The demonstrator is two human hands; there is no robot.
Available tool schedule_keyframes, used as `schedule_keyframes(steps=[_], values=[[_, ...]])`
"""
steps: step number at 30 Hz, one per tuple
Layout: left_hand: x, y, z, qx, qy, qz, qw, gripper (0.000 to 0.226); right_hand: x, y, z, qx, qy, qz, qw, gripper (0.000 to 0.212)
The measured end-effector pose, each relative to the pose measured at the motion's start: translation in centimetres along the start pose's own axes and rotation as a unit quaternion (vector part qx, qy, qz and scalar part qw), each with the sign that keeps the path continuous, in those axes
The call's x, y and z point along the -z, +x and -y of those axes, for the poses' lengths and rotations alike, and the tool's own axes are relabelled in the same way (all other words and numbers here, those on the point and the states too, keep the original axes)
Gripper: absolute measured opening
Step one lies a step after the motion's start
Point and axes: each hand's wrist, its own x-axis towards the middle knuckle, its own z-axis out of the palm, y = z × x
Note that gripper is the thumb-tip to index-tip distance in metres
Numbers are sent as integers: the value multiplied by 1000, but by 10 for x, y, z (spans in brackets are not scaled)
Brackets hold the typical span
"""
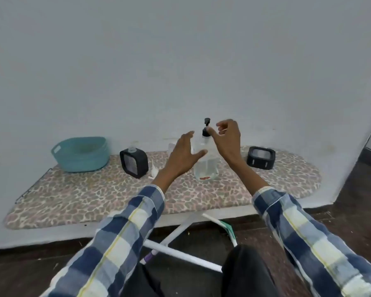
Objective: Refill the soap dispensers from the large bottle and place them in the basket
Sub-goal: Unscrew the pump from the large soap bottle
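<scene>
No text, brand name, number or sign can be read anywhere. The clear large bottle (206, 166) on the ironing board (94, 198) carries a small red-orange mark low on its front, just above its base, but it is too blurred to tell whether it holds letters. The two black-cased dispensers to either side of that bottle show no legible marking.

Home room: ironing board (73, 202) against wall (180, 61).
</scene>
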Motion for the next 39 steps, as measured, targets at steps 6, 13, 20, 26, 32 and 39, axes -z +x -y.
schedule_keyframes(steps=[6,13,20,26,32,39], values=[[-19,37,-7,26,-78,22,996,76,-10,18,-11,-59,-16,81,995,41],[-51,55,0,74,-92,-47,992,60,-12,11,-10,-45,-54,42,997,41],[-43,41,2,39,-80,-82,993,57,-8,2,1,-18,-56,56,997,23],[-56,48,5,41,-98,-76,991,70,-6,6,-24,24,-114,103,988,31],[-45,58,6,37,-67,-58,995,59,-8,17,-4,-7,-102,116,988,48],[-18,39,26,50,-50,-107,992,68,-24,17,16,4,-84,191,978,31]])
